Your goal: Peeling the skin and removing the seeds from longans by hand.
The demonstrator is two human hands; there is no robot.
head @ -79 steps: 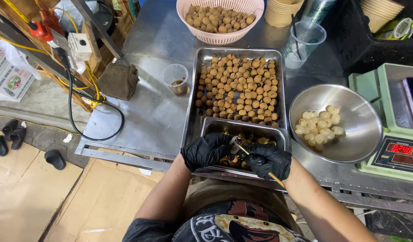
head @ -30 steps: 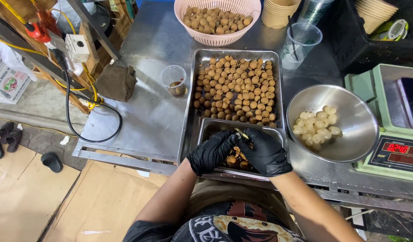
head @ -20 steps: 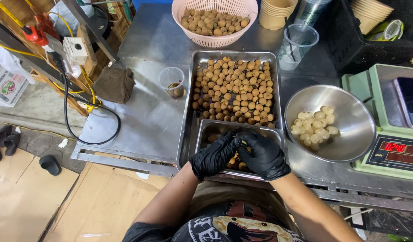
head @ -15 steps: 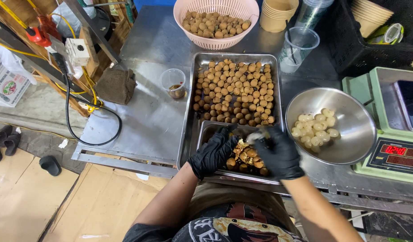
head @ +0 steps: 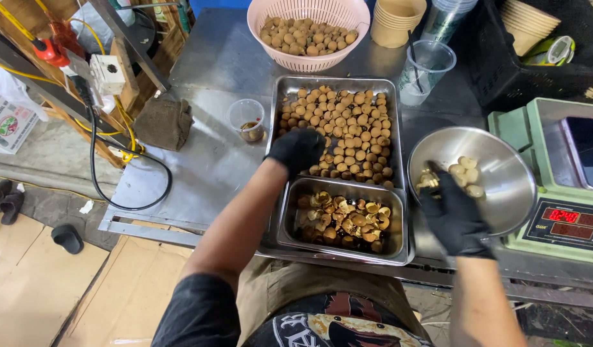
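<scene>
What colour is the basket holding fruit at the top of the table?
Pale pink, the basket with a perforated wall; the head view shows it clearly.

Bright, even light from above — glare on the steel bowl [head: 502, 186], soft shadows, wide-angle bending at edges.

Green scale's red-lit display [head: 567, 218]; printed box [head: 7, 119] left.

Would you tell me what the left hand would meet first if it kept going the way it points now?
Most likely the brown round fruits in the large steel tray; the left hand already hovers at their near edge, height unclear.
</scene>
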